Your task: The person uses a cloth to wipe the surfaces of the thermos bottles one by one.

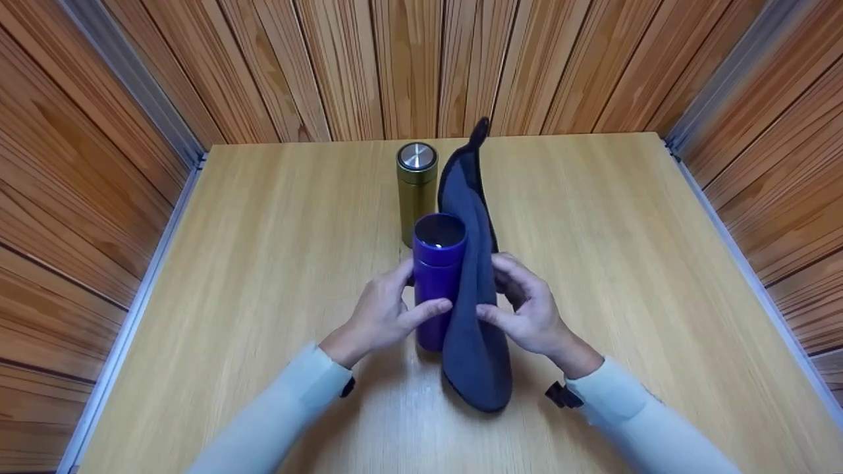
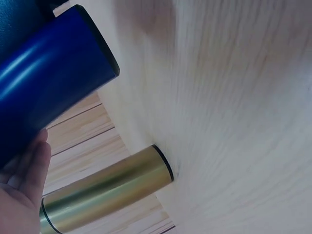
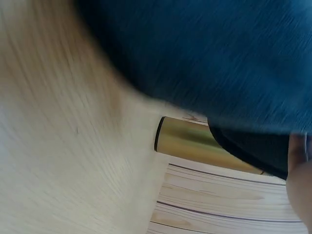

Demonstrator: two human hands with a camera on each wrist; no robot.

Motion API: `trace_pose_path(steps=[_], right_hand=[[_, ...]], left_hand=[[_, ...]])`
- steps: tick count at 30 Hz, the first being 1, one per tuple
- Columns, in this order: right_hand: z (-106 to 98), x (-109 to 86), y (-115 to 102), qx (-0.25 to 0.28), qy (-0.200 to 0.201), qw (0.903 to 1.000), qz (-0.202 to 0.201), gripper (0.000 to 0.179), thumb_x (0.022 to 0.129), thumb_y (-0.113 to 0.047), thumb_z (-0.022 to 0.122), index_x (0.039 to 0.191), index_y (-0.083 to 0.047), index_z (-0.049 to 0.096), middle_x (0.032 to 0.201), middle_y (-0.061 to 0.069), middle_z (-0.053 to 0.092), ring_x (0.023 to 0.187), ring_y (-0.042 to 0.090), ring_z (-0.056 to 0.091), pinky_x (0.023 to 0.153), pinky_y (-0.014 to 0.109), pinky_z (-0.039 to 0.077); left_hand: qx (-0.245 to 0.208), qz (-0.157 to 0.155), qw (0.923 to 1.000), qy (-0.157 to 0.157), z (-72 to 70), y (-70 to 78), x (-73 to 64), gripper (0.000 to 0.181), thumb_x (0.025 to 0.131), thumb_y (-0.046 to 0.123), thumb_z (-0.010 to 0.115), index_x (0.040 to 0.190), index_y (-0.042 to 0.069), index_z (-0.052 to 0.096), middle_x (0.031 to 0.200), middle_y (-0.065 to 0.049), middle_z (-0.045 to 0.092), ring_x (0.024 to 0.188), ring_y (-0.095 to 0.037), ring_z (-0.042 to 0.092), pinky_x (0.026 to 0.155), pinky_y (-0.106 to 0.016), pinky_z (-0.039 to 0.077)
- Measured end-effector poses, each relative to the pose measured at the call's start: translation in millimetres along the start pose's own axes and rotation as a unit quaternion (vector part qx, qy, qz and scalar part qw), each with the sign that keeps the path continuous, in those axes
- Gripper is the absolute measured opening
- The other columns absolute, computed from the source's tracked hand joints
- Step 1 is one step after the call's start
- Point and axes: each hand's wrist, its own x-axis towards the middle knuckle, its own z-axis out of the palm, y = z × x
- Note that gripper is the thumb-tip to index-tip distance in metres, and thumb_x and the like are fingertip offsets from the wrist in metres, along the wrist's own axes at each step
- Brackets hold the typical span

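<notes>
My left hand grips a purple flask with a dark, shiny top. The thumb lies across its front, and the left wrist view shows its smooth side. Right against the flask stands a folded dark grey fabric piece with black edging and a narrow tip at its far end. My right hand pinches this fabric from the right, thumb in front and fingers behind. Close up in the right wrist view, the fabric hides most of that hand. Whether the flask's base touches the table cannot be told.
Behind the purple flask a gold flask with a silver-topped lid stands upright on the wooden table. Wood-panelled walls enclose the back and both sides, with metal rails along the side edges.
</notes>
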Motion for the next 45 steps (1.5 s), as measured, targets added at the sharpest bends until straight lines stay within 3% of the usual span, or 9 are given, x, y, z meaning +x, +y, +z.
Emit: trace_pose_path(steps=[3, 7, 13, 19, 23, 30, 35, 45], right_hand=[[4, 2.6, 4, -0.035, 0.020, 0.9988, -0.028, 0.066, 0.085, -0.001, 0.082, 0.140, 0.012, 0.047, 0.131, 0.025, 0.056, 0.114, 0.033, 0.063, 0.097, 0.039, 0.055], [11, 5.0, 5, -0.069, 0.034, 0.9968, -0.024, 0.072, 0.092, -0.027, 0.077, 0.145, 0.007, 0.041, 0.138, 0.024, 0.052, 0.119, 0.035, 0.060, 0.103, 0.042, 0.052], [18, 9.2, 3, -0.089, 0.043, 0.9951, 0.012, 0.072, 0.100, -0.039, 0.065, 0.153, -0.002, 0.034, 0.145, 0.017, 0.050, 0.126, 0.034, 0.053, 0.113, 0.042, 0.043], [26, 16.0, 0, -0.101, 0.055, 0.9929, 0.030, 0.075, 0.101, -0.051, 0.057, 0.153, -0.002, 0.034, 0.143, 0.012, 0.051, 0.126, 0.033, 0.051, 0.112, 0.042, 0.041], [27, 20.1, -2, -0.099, 0.063, 0.9926, 0.032, 0.078, 0.100, -0.055, 0.053, 0.151, 0.001, 0.034, 0.140, 0.014, 0.053, 0.123, 0.034, 0.052, 0.110, 0.041, 0.043], [24, 23.3, 2, -0.098, 0.077, 0.9916, 0.036, 0.078, 0.101, -0.058, 0.048, 0.144, 0.006, 0.038, 0.130, 0.023, 0.056, 0.114, 0.033, 0.055, 0.102, 0.035, 0.047], [19, 27.5, 5, -0.099, 0.091, 0.9902, 0.039, 0.074, 0.099, -0.056, 0.050, 0.133, 0.010, 0.046, 0.118, 0.027, 0.057, 0.107, 0.023, 0.056, 0.095, 0.030, 0.047], [15, 31.3, 7, -0.098, 0.124, 0.9861, 0.051, 0.063, 0.097, -0.051, 0.054, 0.120, 0.007, 0.055, 0.101, -0.001, 0.057, 0.093, 0.017, 0.054, 0.081, 0.027, 0.044]], left_hand=[[-0.004, 0.004, 0.9999, -0.012, 1.2, 1.8, -0.4, 0.067, 0.094, 0.050, 0.071, 0.148, 0.018, 0.048, 0.137, 0.007, 0.063, 0.119, -0.005, 0.063, 0.099, -0.032, 0.053], [-0.007, 0.005, 0.9997, -0.025, 1.7, 2.5, -1.1, 0.067, 0.095, 0.050, 0.069, 0.151, 0.020, 0.046, 0.141, 0.008, 0.060, 0.123, -0.006, 0.061, 0.102, -0.034, 0.052], [0.000, 0.017, 0.9990, -0.041, 2.9, 1.8, -1.6, 0.065, 0.097, 0.044, 0.070, 0.151, 0.019, 0.044, 0.143, 0.005, 0.059, 0.127, -0.010, 0.059, 0.107, -0.037, 0.048], [-0.004, -0.004, 0.9982, -0.060, 2.3, 2.4, -0.2, 0.064, 0.097, 0.036, 0.072, 0.151, 0.019, 0.043, 0.143, 0.004, 0.058, 0.127, -0.012, 0.058, 0.109, -0.039, 0.046], [-0.007, -0.005, 0.9977, -0.067, 1.1, 1.5, 0.8, 0.064, 0.098, 0.034, 0.072, 0.152, 0.021, 0.041, 0.145, 0.004, 0.057, 0.129, -0.014, 0.057, 0.110, -0.041, 0.046], [0.012, 0.024, 0.9977, -0.062, 1.2, -1.5, 3.9, 0.061, 0.098, 0.027, 0.072, 0.150, 0.013, 0.041, 0.139, -0.003, 0.061, 0.121, -0.016, 0.061, 0.103, -0.039, 0.051], [0.003, 0.010, 0.9978, -0.066, 0.5, -2.1, 5.3, 0.067, 0.099, 0.032, 0.071, 0.154, 0.016, 0.037, 0.145, -0.001, 0.057, 0.128, -0.014, 0.058, 0.107, -0.039, 0.048], [-0.012, -0.003, 0.9982, -0.059, 1.3, -3.0, 7.5, 0.067, 0.098, 0.035, 0.071, 0.153, 0.018, 0.036, 0.148, 0.000, 0.055, 0.132, -0.014, 0.056, 0.109, -0.038, 0.047]])
